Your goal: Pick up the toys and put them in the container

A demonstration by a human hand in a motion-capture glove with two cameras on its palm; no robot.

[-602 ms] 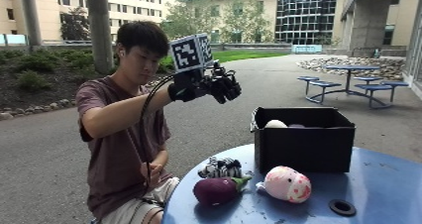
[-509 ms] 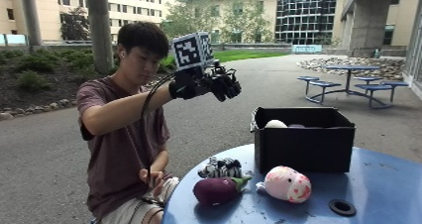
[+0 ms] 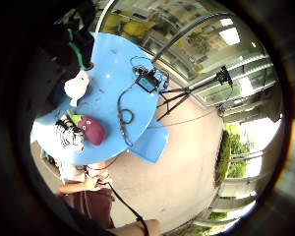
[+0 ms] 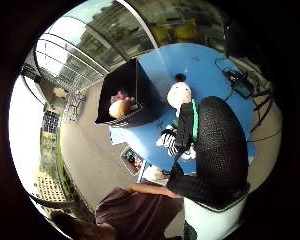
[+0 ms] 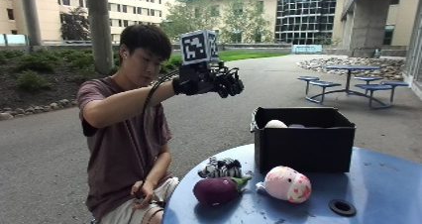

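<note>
The person sits at the near edge of a round blue table with the gloved right hand raised high in the air, well above the tabletop and short of the black container. Its fingers curl loosely and I see nothing in them; the hand looks empty. The bare hand rests down in the lap.

Three toys lie on the table near the edge closest to the person, in front of the container. A zebra-striped plush sits nearest that edge, a purple eggplant plush with a green stem lies just beside it, and a pink and white plush lies just in front of the container wall. Inside the container a pale rounded toy shows above the rim, with something pink beside it.

All three look like soft stuffed toys: light, squashy, not fragile, with fabric that should not slip. My guess is that a grasp around the fat middle of the body would serve for each; the eggplant's stem and the zebra's thin parts look floppy and poor to hold by.

A small black ring lies on the table toward the far side. I can read no brand, label or writing on the toys or the container.
</note>
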